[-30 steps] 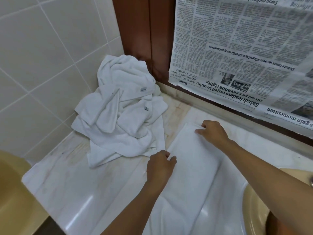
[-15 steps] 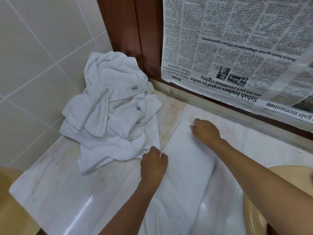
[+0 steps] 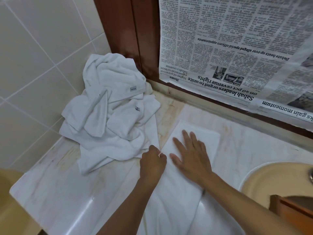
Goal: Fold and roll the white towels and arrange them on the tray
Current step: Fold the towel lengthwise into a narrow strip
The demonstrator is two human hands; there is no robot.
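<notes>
Hands on the folded towel (image 3: 179,192)

Head view: the folded towel lies as a long white strip on the marble counter (image 3: 50,192), running from the near edge toward the back ledge. It sits between the towel pile (image 3: 111,116) on the left and the beige sink (image 3: 271,180) on the right. Its far end is flat and square-cornered, while its near end shows soft creases.

The left hand (image 3: 153,164) has its fingers curled and pinches the strip's left edge between thumb and fingertips, just beside the lowest corner of the towel pile. The right hand (image 3: 191,156) lies palm down on the far half of the strip, with fingers straight and spread, pressing the cloth to the counter. Its thumb is close to the left hand's knuckles.

The towel pile is a crumpled heap of white towels pushed into the corner, leaning against the tiled wall (image 3: 42,48) and the dark wooden frame (image 3: 127,31). Two small labels show on it. A newspaper (image 3: 237,48) hangs upside down over the back wall above the ledge. At lower right, beside the right forearm, a brown wooden object (image 3: 291,214) juts into view; I cannot tell whether it is the tray.
</notes>
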